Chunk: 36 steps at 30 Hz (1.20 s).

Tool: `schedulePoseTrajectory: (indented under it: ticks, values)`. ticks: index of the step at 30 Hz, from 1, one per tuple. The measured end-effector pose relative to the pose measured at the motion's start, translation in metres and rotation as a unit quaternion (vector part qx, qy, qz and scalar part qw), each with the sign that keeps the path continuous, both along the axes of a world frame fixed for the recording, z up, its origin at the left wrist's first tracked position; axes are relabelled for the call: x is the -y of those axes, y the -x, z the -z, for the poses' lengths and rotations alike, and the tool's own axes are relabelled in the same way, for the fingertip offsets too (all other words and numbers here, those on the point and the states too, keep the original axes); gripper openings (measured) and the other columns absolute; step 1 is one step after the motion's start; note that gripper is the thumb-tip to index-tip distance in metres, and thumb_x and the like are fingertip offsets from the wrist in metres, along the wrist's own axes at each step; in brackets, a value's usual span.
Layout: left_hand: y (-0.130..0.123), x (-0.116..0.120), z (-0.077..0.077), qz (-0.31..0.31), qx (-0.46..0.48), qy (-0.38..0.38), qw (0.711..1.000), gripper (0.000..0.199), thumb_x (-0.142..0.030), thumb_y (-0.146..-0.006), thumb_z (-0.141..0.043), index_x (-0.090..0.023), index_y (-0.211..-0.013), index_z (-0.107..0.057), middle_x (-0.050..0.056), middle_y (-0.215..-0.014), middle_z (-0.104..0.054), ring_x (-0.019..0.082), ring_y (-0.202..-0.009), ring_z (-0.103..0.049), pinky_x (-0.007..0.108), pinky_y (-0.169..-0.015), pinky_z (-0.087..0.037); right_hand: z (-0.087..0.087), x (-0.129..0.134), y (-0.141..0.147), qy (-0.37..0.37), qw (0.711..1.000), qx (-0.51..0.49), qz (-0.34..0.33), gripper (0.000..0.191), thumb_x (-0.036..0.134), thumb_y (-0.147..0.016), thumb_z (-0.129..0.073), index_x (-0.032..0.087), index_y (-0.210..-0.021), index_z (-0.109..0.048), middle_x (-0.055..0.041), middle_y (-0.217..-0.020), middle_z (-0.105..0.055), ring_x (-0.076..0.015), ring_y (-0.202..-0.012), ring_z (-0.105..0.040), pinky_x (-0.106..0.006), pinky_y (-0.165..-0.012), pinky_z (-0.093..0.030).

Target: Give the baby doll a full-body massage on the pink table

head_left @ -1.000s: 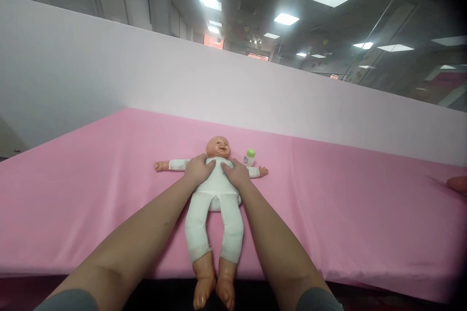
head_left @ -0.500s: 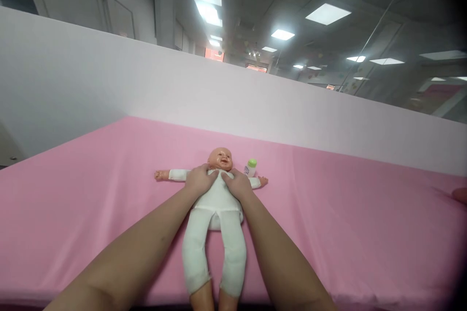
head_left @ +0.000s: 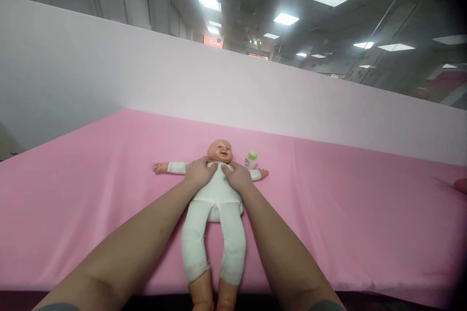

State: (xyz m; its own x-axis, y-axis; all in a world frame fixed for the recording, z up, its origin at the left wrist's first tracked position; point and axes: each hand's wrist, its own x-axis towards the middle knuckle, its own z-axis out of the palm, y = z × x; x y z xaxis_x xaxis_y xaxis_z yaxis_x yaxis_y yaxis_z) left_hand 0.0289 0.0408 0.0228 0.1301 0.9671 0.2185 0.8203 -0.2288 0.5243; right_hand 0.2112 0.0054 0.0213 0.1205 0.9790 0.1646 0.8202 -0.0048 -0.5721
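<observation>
The doll (head_left: 218, 190) is lying on its back on the pink-covered tabletop (head_left: 346, 214), its head pointing toward the white partition (head_left: 219, 90) and its lower legs extending past the near edge. The left hand (head_left: 199, 174) and the right hand (head_left: 238, 175) are holding opposite sides of its chest. Each grip is clasping the white-clad torso closely; the thumbs are resting on the upper chest, and the other fingers are wrapping round the sides, largely hidden.

One container is showing: a small bottle (head_left: 250, 161), sitting near the doll's head, just beyond its outstretched left arm. A green cap (head_left: 252, 154) is covering the top; the pale, translucent body is bearing a purplish marking. Whether the bottle is holding liquid, I cannot tell, nor whether it is touching the arm. A reddish object (head_left: 460, 185) is partly showing at far right, too cropped for identifying.
</observation>
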Motion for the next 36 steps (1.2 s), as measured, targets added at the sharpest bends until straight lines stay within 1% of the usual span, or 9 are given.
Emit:
schedulePoseTrajectory:
  ticks: [4,7,10,14,20,26,29,33,36]
  values:
    - [0.0,0.0,0.0,0.001,0.014,0.002,1.0,0.042,-0.057,-0.094,-0.05,-0.022,-0.107,-0.069,0.011,-0.108,-0.079,0.034,-0.106,-0.072,0.04,-0.081,-0.047,0.001,0.0,-0.001,-0.004,1.0,-0.014,-0.001,0.05,0.066,-0.1,-0.048,0.023,-0.102,-0.073,-0.0094,-0.102,-0.077,-0.0278,-0.1,-0.069,-0.036,-0.088,-0.047]
    - [0.001,-0.001,-0.001,-0.004,0.022,0.011,1.0,0.056,-0.072,-0.092,-0.049,-0.021,-0.103,-0.069,0.013,-0.106,-0.078,0.036,-0.103,-0.072,0.04,-0.077,-0.047,0.0,0.0,-0.001,0.001,0.999,-0.044,0.003,0.059,0.073,-0.1,-0.04,0.024,-0.097,-0.073,-0.0081,-0.1,-0.077,-0.0269,-0.1,-0.069,-0.035,-0.087,-0.048]
    - [0.0,-0.004,-0.001,-0.012,0.023,0.026,0.999,0.065,-0.081,-0.086,-0.051,-0.02,-0.102,-0.069,0.014,-0.105,-0.079,0.036,-0.101,-0.072,0.039,-0.075,-0.047,-0.001,-0.001,-0.001,0.013,0.998,-0.056,0.015,0.063,0.079,-0.096,-0.043,0.024,-0.092,-0.072,-0.0074,-0.098,-0.077,-0.0272,-0.098,-0.07,-0.034,-0.085,-0.049]
    - [0.0,-0.007,0.002,-0.018,0.029,0.027,0.999,0.056,-0.072,-0.087,-0.058,-0.022,-0.108,-0.07,0.012,-0.105,-0.079,0.034,-0.1,-0.073,0.038,-0.076,-0.047,0.001,-0.003,0.0,0.014,0.999,-0.044,0.022,0.063,0.081,-0.091,-0.05,0.024,-0.096,-0.074,-0.0084,-0.101,-0.078,-0.0282,-0.099,-0.07,-0.035,-0.086,-0.05]
    - [0.002,-0.008,0.006,-0.01,0.032,0.003,0.999,0.035,-0.053,-0.092,-0.056,-0.023,-0.1,-0.071,0.009,-0.098,-0.079,0.032,-0.096,-0.072,0.037,-0.073,-0.046,0.007,-0.007,-0.004,0.004,0.999,-0.043,0.016,0.05,0.067,-0.097,-0.053,0.025,-0.11,-0.076,-0.008,-0.11,-0.078,-0.0277,-0.106,-0.069,-0.036,-0.092,-0.049]
    - [0.006,-0.008,0.007,0.002,0.046,-0.005,0.999,0.026,-0.044,-0.093,-0.052,-0.024,-0.092,-0.07,0.008,-0.091,-0.077,0.03,-0.091,-0.071,0.037,-0.075,-0.047,0.009,-0.005,-0.004,-0.011,0.999,-0.036,0.013,0.047,0.063,-0.098,-0.051,0.024,-0.104,-0.076,-0.0072,-0.103,-0.078,-0.0271,-0.101,-0.069,-0.036,-0.09,-0.049]
    - [0.012,-0.007,0.005,0.001,0.074,-0.012,0.997,0.022,-0.036,-0.093,-0.052,-0.024,-0.093,-0.07,0.006,-0.095,-0.077,0.028,-0.093,-0.07,0.036,-0.079,-0.049,0.008,-0.004,-0.011,-0.027,0.999,-0.038,0.024,0.043,0.06,-0.097,-0.053,0.025,-0.104,-0.076,-0.0069,-0.104,-0.077,-0.027,-0.101,-0.069,-0.037,-0.09,-0.05]
    - [0.033,-0.011,-0.005,-0.048,0.073,-0.056,0.995,0.021,-0.031,-0.09,-0.054,-0.024,-0.099,-0.072,0.009,-0.106,-0.077,0.029,-0.103,-0.069,0.038,-0.089,-0.049,0.0,-0.001,-0.043,-0.037,0.993,-0.025,0.111,0.036,0.052,-0.097,-0.053,0.023,-0.102,-0.075,-0.0103,-0.103,-0.076,-0.0306,-0.101,-0.069,-0.042,-0.089,-0.05]
    - [0.067,-0.021,-0.012,-0.152,0.026,-0.074,0.985,0.023,-0.034,-0.087,-0.058,-0.025,-0.1,-0.074,0.014,-0.112,-0.074,0.039,-0.111,-0.065,0.05,-0.096,-0.048,-0.001,0.002,-0.079,-0.033,0.982,-0.035,0.182,0.031,0.048,-0.095,-0.054,0.023,-0.101,-0.072,-0.0143,-0.103,-0.074,-0.0355,-0.109,-0.066,-0.047,-0.092,-0.05]
